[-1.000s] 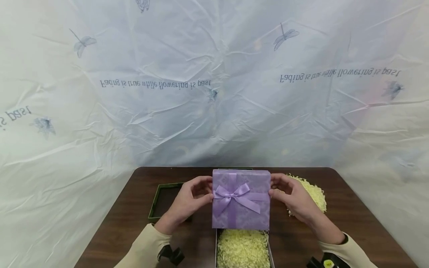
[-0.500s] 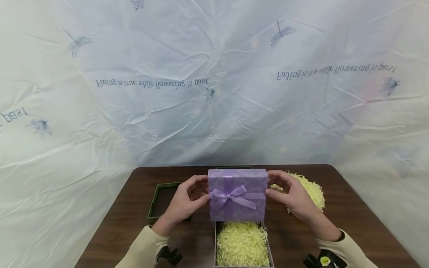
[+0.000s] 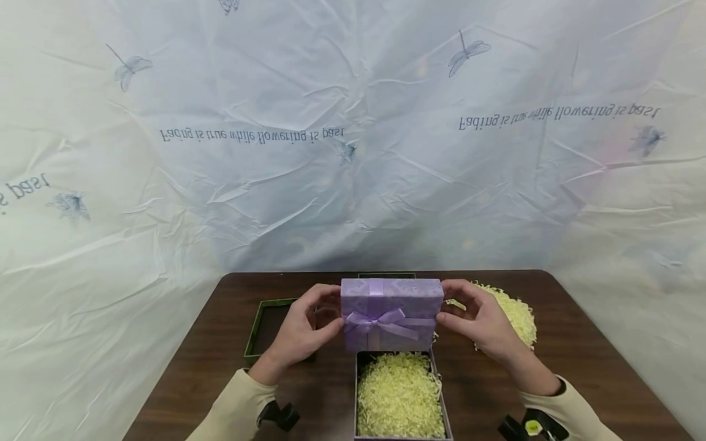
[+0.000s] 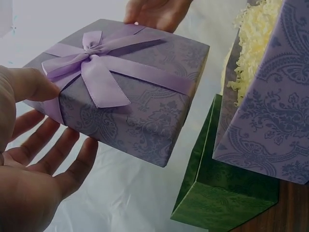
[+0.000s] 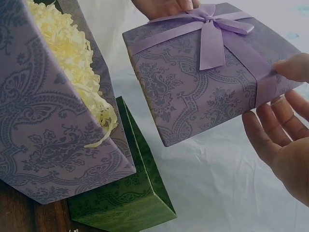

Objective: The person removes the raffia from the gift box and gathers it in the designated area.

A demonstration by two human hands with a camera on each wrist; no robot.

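Steadily: Two-Sided Hold and Tilt Control

Position. The purple lid (image 3: 393, 303) is held up at the far end of the patterned box (image 4: 277, 111), which contains shredded filler (image 3: 399, 395). Both wrist views show a gap between lid and box.

Hands. The left hand (image 3: 304, 324) and right hand (image 3: 486, 321) pinch opposite sides of the lid, each with its thumb at the ribboned face and its fingers spread along the edge.

Technique. The step in hand appears to be control of the lid's tilt. Match pressure on both sides and turn both wrists together, so that the lid does not twist. Leave the bow (image 3: 376, 321) clear of the thumbs; a slip could loosen it. Pinch lightly, as the walls look like card and could dent. Maintain clearance over the filler, since a low edge could drag shreds out.

Orientation. The bow face points toward the person, steeply tilted, with one narrow wall upward. The lid looks nearly square, so no distinct long axis can be told; its upper edge runs left to right between the hands.
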